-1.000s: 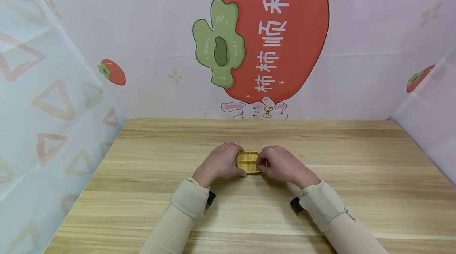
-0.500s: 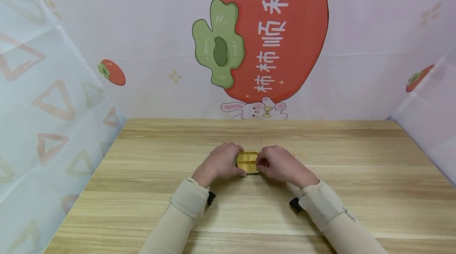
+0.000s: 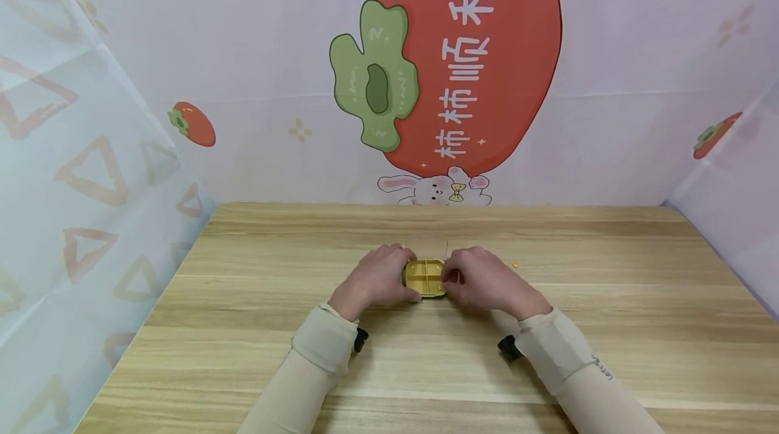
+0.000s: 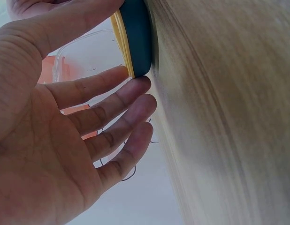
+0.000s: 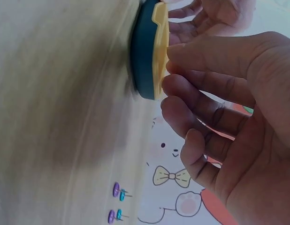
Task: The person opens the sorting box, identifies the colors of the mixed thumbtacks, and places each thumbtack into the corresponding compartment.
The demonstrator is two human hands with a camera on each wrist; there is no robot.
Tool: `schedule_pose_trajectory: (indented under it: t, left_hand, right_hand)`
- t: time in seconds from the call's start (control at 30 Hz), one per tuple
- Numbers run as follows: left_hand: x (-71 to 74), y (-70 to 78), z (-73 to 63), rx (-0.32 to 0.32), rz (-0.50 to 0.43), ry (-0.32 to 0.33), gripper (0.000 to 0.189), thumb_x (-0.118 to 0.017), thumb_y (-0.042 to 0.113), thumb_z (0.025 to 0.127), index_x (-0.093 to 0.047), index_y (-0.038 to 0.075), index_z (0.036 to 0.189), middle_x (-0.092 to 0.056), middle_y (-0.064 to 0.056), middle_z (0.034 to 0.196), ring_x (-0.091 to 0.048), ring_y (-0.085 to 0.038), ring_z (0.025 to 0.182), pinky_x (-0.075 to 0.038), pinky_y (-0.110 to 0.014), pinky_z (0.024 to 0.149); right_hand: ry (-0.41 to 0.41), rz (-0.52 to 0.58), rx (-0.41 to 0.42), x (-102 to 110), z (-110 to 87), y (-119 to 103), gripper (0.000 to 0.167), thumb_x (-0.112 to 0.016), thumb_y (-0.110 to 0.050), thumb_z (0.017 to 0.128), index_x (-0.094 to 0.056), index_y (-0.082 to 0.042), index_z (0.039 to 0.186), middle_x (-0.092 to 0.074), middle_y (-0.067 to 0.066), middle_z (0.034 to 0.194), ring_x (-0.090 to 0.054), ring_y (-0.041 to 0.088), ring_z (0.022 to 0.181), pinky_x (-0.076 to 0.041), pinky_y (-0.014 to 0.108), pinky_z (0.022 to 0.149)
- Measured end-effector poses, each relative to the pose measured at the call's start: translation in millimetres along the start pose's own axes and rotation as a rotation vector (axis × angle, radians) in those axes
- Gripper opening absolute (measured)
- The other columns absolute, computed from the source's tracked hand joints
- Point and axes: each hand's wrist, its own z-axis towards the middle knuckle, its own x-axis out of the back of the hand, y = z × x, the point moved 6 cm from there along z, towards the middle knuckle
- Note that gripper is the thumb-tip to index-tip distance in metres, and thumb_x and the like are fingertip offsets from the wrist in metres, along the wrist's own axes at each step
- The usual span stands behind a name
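A small pill box (image 3: pixel 417 283) with a yellow four-part inside sits on the table; the right wrist view shows its dark teal outer wall (image 5: pixel 144 51). My left hand (image 3: pixel 380 275) grips its left side between thumb and fingers. The clear lid (image 4: pixel 84 54) stands raised behind. My right hand (image 3: pixel 483 280) is at the box's right edge, fingers loosely bent, thumb and index tips close together over the rim; nothing shows between them. A tiny golden piece (image 3: pixel 440 287) lies in the near right compartment, beside those fingertips.
Beyond my right hand, small pin-like pieces with purple discs (image 5: pixel 116 190) and thin metal points lie on the wooden table (image 3: pixel 608 326). In the head view they look like tiny golden dots (image 3: pixel 514 264). A printed cloth backdrop (image 3: pixel 255 69) rises at the table's back edge.
My right hand has shifted slightly right, off the near right compartment, and a tiny golden piece now shows there. My left hand and the box have stayed put.
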Motion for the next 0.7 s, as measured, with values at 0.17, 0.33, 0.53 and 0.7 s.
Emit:
schedule_pose_trajectory:
  t: [0.17, 0.33, 0.53, 0.7]
  left_hand:
    - [-0.4, 0.4, 0.2, -0.007, -0.005, 0.005, 0.065, -0.09, 0.036, 0.076, -0.066, 0.004, 0.127, -0.065, -0.006, 0.108, -0.056, -0.02, 0.092, -0.048, -0.037, 0.083]
    - [-0.3, 0.4, 1.0, -0.007, -0.004, 0.007, 0.065, -0.09, 0.037, 0.076, -0.066, 0.004, 0.126, -0.066, -0.007, 0.109, -0.056, -0.02, 0.093, -0.048, -0.038, 0.084]
    - [0.0, 0.6, 0.2, -0.003, -0.003, 0.006, 0.065, -0.09, 0.037, 0.076, -0.066, 0.004, 0.127, -0.066, -0.008, 0.113, -0.058, -0.022, 0.098, -0.049, -0.04, 0.089]
    - [0.2, 0.7, -0.6, -0.003, -0.005, 0.006, 0.065, -0.09, 0.037, 0.076, -0.066, 0.004, 0.127, -0.066, -0.008, 0.113, -0.058, -0.023, 0.1, -0.048, -0.041, 0.091]
  right_hand:
    - [-0.031, 0.006, -0.032, 7.6, -3.9, 4.7, 0.007, -0.078, -0.009, 0.087, -0.077, -0.01, 0.093, -0.064, -0.009, 0.08, -0.055, 0.01, 0.07, -0.051, 0.028, 0.067]
    - [-0.053, 0.015, -0.069, 17.5, -8.4, 12.5, 0.009, -0.079, -0.011, 0.088, -0.078, -0.009, 0.097, -0.065, -0.008, 0.081, -0.057, 0.01, 0.073, -0.052, 0.03, 0.069]
    - [-0.039, 0.018, -0.076, 25.8, -11.0, 21.6, 0.007, -0.077, -0.012, 0.089, -0.077, -0.01, 0.096, -0.065, -0.008, 0.08, -0.058, 0.008, 0.073, -0.051, 0.03, 0.069]
    - [-0.034, 0.023, -0.076, 28.2, -12.0, 26.2, 0.007, -0.078, -0.012, 0.089, -0.077, -0.01, 0.095, -0.066, -0.008, 0.08, -0.058, 0.009, 0.073, -0.051, 0.03, 0.068]
